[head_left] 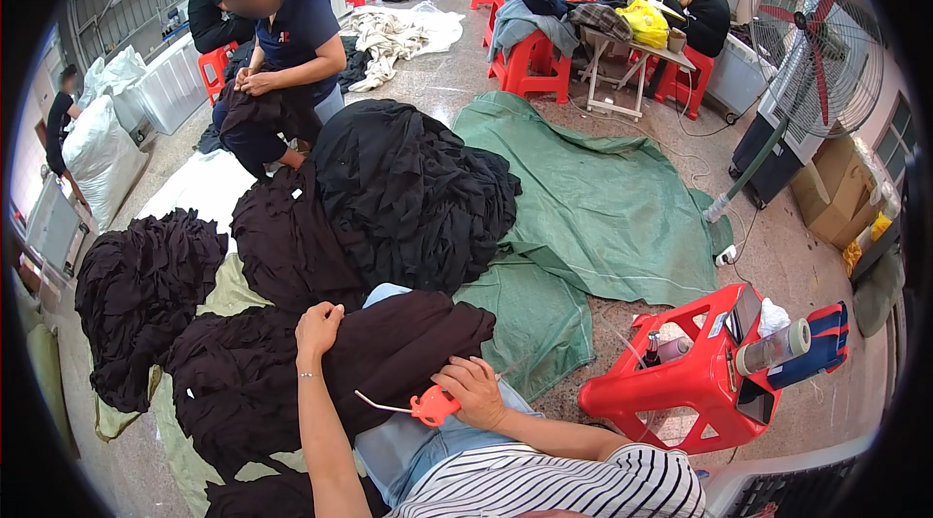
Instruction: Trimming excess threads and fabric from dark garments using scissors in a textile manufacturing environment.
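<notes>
Dark brown cloth (413, 328) lies across my lap in loose folds. At its left end, my left hand (319, 328) is closed, its fingers curled in against the fabric. My right hand (473, 392) rests at the cloth's near right edge, closed around a small orange-red tool (434, 406). A thin, bent white tube sticks out of that tool to the left, over the cloth. Part of the tool is hidden by my palm.
Dark brown piles (146, 299) lie to the left, and a big black heap (408, 192) ahead. A green tarp (583, 197) covers floor at right. Close on my right is a red stool (671, 372) holding a clear cylinder; behind stands a fan (812, 27). A seated person (287, 42) handles dark cloth.
</notes>
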`<action>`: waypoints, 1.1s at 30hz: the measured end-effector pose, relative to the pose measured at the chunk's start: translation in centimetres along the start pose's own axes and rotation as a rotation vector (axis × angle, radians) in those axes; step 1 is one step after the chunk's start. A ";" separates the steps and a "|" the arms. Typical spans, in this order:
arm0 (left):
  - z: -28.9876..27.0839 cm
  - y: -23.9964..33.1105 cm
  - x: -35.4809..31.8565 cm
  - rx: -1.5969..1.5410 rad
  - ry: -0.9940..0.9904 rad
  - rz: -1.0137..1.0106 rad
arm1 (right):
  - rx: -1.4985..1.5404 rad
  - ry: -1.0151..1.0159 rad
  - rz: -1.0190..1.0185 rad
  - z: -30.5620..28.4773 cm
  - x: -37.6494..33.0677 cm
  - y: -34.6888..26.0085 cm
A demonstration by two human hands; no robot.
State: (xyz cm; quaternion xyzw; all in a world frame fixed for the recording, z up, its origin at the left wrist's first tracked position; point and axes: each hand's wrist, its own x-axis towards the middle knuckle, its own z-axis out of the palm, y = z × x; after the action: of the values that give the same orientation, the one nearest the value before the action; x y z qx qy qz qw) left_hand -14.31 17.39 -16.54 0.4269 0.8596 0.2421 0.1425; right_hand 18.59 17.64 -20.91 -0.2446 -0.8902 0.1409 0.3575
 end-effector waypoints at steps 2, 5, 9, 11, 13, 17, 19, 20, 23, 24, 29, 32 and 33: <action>0.0 0.1 0.0 -0.001 -0.003 -0.002 | 0.000 0.000 0.000 -0.1 0.0 0.0; 0.0 0.0 0.0 -0.008 0.001 -0.005 | 0.004 -0.005 -0.003 -0.1 0.1 0.1; 0.1 -0.2 0.1 0.007 0.002 -0.005 | -0.033 0.001 -0.031 -0.1 0.1 0.2; 0.2 -0.2 0.1 0.005 -0.001 -0.002 | -0.034 -0.001 -0.028 -0.2 0.1 0.1; 0.2 -0.3 0.1 -0.001 0.004 0.001 | 0.012 -0.005 -0.004 -0.2 0.1 0.0; 0.2 -0.3 0.1 0.000 -0.002 -0.003 | 0.009 -0.005 -0.004 -0.1 0.1 0.0; 0.3 -0.4 0.1 -0.004 0.013 0.014 | -0.036 0.006 -0.030 0.1 0.1 0.2; 0.3 -0.4 0.1 -0.004 0.014 0.014 | -0.036 0.006 -0.031 0.1 0.0 0.2; 0.1 -0.1 0.0 -0.013 0.001 -0.003 | -0.037 0.003 -0.029 0.0 0.1 0.2; 0.1 -0.1 0.0 -0.012 0.001 -0.005 | -0.036 0.002 -0.028 0.0 0.1 0.2; 0.2 -0.4 0.1 -0.007 0.000 -0.012 | -0.029 -0.006 -0.024 0.0 0.0 0.2; 0.3 -0.5 0.0 0.002 0.009 -0.009 | -0.033 -0.007 -0.030 0.0 0.0 0.2; 0.2 -0.4 0.0 -0.007 0.005 -0.011 | -0.011 -0.011 -0.017 0.0 0.0 0.1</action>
State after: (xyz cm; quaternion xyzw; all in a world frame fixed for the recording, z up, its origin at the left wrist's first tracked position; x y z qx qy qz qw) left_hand -14.45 17.25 -16.89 0.4209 0.8615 0.2454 0.1431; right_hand 18.66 17.71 -20.97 -0.2382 -0.8950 0.1341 0.3525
